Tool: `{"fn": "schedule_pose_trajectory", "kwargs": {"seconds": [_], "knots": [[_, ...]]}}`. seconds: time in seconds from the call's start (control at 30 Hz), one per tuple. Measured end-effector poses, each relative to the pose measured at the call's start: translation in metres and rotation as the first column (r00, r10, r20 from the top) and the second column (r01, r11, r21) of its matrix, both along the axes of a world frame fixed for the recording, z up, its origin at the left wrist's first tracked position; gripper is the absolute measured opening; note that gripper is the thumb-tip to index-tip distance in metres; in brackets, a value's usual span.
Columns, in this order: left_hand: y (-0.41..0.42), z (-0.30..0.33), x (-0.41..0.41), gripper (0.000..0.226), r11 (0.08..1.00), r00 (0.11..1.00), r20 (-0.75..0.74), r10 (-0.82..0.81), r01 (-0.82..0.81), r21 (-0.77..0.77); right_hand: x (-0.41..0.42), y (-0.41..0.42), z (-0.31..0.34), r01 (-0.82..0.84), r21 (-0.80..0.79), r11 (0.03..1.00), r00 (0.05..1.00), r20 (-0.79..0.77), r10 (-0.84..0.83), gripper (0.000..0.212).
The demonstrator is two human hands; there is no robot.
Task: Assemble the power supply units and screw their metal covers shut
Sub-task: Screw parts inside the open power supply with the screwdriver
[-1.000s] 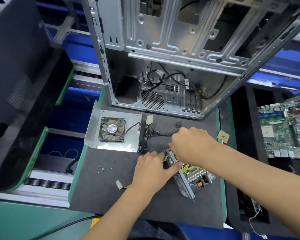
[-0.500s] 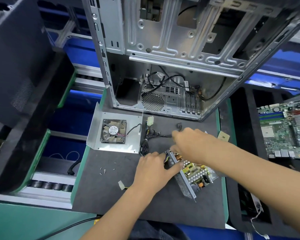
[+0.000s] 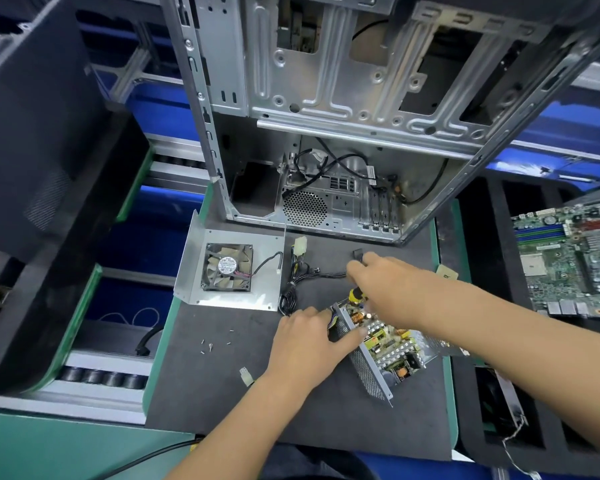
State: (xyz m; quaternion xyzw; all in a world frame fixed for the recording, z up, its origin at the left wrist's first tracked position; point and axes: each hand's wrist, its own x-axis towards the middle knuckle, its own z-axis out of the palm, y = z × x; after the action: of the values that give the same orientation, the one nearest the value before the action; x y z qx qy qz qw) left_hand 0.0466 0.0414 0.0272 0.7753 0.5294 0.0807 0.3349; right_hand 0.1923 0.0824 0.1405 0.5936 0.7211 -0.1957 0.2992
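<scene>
The open power supply (image 3: 381,344) lies near the mat's (image 3: 222,393) right edge. The left hand (image 3: 309,341) grips its left end; the right hand (image 3: 392,289) curls around a yellow-handled tool (image 3: 356,295) just above its far corner.

An electronics assembly workstation on a factory line: a stripped metal computer case (image 3: 343,109) stands at the top centre of the frame on a dark anti-static mat (image 3: 222,393); a bare motherboard (image 3: 572,258) lies in a black foam tray at the right edge; conveyor rollers (image 3: 101,377) run along the lower left; loose screws (image 3: 210,347) dot the mat left of centre.
</scene>
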Motion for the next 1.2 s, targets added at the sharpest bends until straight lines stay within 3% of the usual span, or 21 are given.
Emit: {"fn": "schedule_pose_trajectory", "kwargs": {"seconds": [0.1, 0.2, 0.27, 0.37, 0.43, 0.5, 0.57, 0.63, 0.8, 0.97, 1.03, 1.1, 1.2], "knots": [[0.002, 0.000, 0.001, 0.059, 1.000, 1.000, -0.005, -0.002, 0.002, 0.005, 0.007, -0.003, 0.000, -0.346, 0.116, 0.931, 0.938, 0.048, 0.343, 0.033], [0.001, 0.000, 0.001, 0.058, 1.000, 1.000, 0.018, 0.004, -0.004, -0.003, 0.001, -0.001, 0.004, -0.460, 0.101, 0.882, 0.888, 0.057, 0.457, 0.012], [0.001, -0.001, 0.001, 0.058, 1.000, 1.000, 0.019, 0.001, -0.001, -0.007, -0.007, 0.001, 0.000, -0.416, 0.104, 0.903, 0.909, 0.062, 0.411, 0.015], [0.000, -0.002, 0.001, 0.058, 1.000, 1.000, 0.027, 0.009, -0.009, -0.006, -0.017, 0.008, -0.005, -0.121, 0.121, 0.985, 0.991, 0.067, 0.113, 0.017], [0.001, -0.003, 0.001, 0.055, 1.000, 0.999, 0.037, 0.013, -0.012, -0.011, -0.019, 0.006, -0.005, 0.001, 0.018, 1.000, 0.999, 0.039, -0.002, 0.022], [0.001, -0.003, 0.001, 0.054, 1.000, 0.999, 0.043, 0.016, -0.016, -0.022, -0.019, 0.000, 0.000, -0.051, 0.003, 0.999, 0.999, 0.005, 0.051, 0.029], [0.001, -0.004, 0.000, 0.056, 1.000, 0.999, 0.031, 0.009, -0.009, -0.020, -0.016, -0.005, -0.001, -0.266, 0.097, 0.959, 0.964, 0.035, 0.264, 0.035], [0.001, -0.004, 0.000, 0.055, 1.000, 1.000, 0.025, 0.002, -0.002, -0.012, -0.013, -0.005, -0.001, -0.361, 0.130, 0.924, 0.933, 0.044, 0.358, 0.030], [0.002, -0.005, 0.001, 0.058, 1.000, 1.000, 0.025, 0.004, -0.004, -0.011, -0.017, 0.000, 0.000, -0.265, 0.114, 0.957, 0.964, 0.063, 0.260, 0.013], [0.001, -0.003, 0.001, 0.057, 1.000, 0.998, 0.055, 0.013, -0.012, -0.017, -0.024, 0.000, -0.009, 0.007, 0.044, 0.999, 0.998, 0.064, -0.009, 0.007], [0.001, -0.003, 0.001, 0.057, 1.000, 0.999, 0.051, 0.011, -0.010, -0.018, -0.020, -0.003, -0.001, 0.076, -0.018, 0.997, 0.997, 0.029, -0.076, 0.019], [0.001, -0.003, 0.001, 0.057, 1.000, 0.998, 0.053, 0.015, -0.014, -0.021, -0.016, -0.006, 0.006, -0.038, 0.005, 0.999, 0.999, -0.007, 0.038, 0.029], [0.001, -0.004, 0.001, 0.057, 1.000, 0.999, 0.036, 0.006, -0.005, -0.016, -0.019, -0.009, 0.011, -0.249, 0.064, 0.967, 0.969, 0.008, 0.249, 0.025]]}}
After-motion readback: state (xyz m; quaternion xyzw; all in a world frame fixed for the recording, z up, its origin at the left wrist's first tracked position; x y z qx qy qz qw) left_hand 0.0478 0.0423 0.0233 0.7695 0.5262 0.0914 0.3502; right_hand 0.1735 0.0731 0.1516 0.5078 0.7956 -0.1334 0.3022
